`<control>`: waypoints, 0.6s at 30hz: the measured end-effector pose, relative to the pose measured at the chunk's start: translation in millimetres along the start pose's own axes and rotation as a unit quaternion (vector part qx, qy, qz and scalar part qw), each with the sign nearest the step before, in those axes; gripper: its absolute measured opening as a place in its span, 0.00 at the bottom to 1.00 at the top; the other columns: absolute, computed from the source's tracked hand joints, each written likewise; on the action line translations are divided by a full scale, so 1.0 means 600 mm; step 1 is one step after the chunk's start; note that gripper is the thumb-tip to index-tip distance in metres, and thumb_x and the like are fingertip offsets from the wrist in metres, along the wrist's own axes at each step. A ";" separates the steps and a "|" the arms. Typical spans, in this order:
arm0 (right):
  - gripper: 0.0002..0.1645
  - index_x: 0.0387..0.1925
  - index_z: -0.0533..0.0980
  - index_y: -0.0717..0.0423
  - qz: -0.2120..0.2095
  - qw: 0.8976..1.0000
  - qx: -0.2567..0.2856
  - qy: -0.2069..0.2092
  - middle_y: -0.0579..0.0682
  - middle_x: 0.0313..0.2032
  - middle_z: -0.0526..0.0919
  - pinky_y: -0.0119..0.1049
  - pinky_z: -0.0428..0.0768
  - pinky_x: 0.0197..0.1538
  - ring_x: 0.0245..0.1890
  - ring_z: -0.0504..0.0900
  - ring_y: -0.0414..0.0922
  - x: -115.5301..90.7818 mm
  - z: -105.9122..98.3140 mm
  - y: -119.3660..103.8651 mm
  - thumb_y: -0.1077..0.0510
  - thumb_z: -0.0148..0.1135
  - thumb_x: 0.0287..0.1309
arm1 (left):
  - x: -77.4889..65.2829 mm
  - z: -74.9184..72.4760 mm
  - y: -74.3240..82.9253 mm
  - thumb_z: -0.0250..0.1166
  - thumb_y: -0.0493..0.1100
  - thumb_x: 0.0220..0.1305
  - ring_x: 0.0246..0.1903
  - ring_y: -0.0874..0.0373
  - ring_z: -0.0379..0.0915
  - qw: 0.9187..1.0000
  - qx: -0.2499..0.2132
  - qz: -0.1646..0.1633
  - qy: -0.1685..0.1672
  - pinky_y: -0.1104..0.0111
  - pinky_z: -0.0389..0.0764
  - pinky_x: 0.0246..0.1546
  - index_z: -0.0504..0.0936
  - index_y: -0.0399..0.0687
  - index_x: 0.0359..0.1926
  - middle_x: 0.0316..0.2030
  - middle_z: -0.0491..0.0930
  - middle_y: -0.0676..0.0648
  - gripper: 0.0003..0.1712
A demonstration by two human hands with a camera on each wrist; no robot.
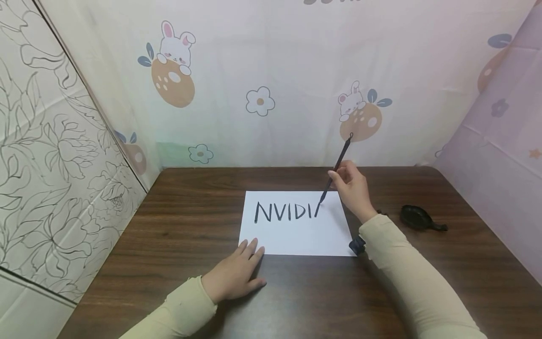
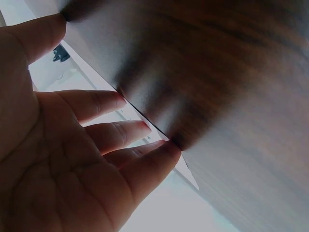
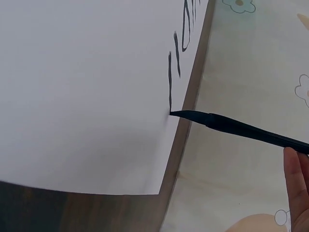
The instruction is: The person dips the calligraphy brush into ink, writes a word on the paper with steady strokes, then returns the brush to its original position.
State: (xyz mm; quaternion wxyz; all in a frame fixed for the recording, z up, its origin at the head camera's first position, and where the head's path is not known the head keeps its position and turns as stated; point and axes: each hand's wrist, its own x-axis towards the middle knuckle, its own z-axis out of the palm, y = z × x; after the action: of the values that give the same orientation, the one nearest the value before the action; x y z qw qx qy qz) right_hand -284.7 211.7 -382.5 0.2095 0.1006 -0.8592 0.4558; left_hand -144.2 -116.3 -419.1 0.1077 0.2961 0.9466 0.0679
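Observation:
A white sheet of paper (image 1: 296, 240) lies on the brown table, with the dark strokes "NVIDI" and a slanted line across its upper half. My right hand (image 1: 353, 188) pinches a black writing brush (image 1: 338, 162) by its handle. In the right wrist view the tip of the brush (image 3: 227, 123) touches the paper at the end of the slanted stroke. My left hand (image 1: 235, 272) has its fingers spread, with the fingertips resting on the paper's lower left corner. The left wrist view shows these fingers (image 2: 116, 137) from the palm side, along the paper's edge.
A small black dish with a handle (image 1: 417, 218), its contents too dark to tell, stands on the table (image 1: 190, 212) right of the paper. A dark wrist device (image 1: 357, 246) sits at my right wrist. Patterned curtains (image 1: 292, 56) hang behind the table and at both sides.

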 end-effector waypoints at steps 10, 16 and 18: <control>0.18 0.50 0.71 0.57 0.012 1.000 -0.010 0.001 0.56 0.38 0.83 0.22 0.80 0.35 0.31 0.83 0.44 -0.008 -0.003 0.007 0.49 0.57 0.69 | 0.000 0.000 0.001 0.59 0.63 0.65 0.72 0.36 0.54 1.000 -0.001 -0.003 0.001 0.49 0.66 0.68 0.64 0.41 0.71 0.73 0.58 0.35 0.43; 0.18 0.51 0.70 0.57 0.017 1.000 -0.009 -0.003 0.58 0.38 0.83 0.22 0.80 0.36 0.34 0.86 0.53 -0.012 -0.004 0.009 0.49 0.57 0.69 | -0.001 0.000 0.002 0.59 0.63 0.65 0.72 0.36 0.55 1.000 0.002 0.000 0.003 0.49 0.67 0.68 0.64 0.41 0.71 0.73 0.58 0.35 0.43; 0.18 0.51 0.70 0.56 0.019 1.000 -0.015 -0.007 0.59 0.39 0.83 0.26 0.82 0.37 0.34 0.86 0.53 -0.014 -0.005 0.009 0.49 0.56 0.69 | -0.002 -0.001 0.002 0.59 0.62 0.65 0.72 0.36 0.55 1.000 0.000 0.000 0.004 0.49 0.67 0.68 0.65 0.40 0.71 0.73 0.58 0.35 0.43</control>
State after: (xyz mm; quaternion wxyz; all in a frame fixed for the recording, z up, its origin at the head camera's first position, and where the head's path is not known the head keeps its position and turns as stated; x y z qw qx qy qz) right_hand -278.3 217.2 -388.5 0.1968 0.0844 -0.8690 0.4462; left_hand -143.0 -115.9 -418.2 0.1034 0.2958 0.9471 0.0689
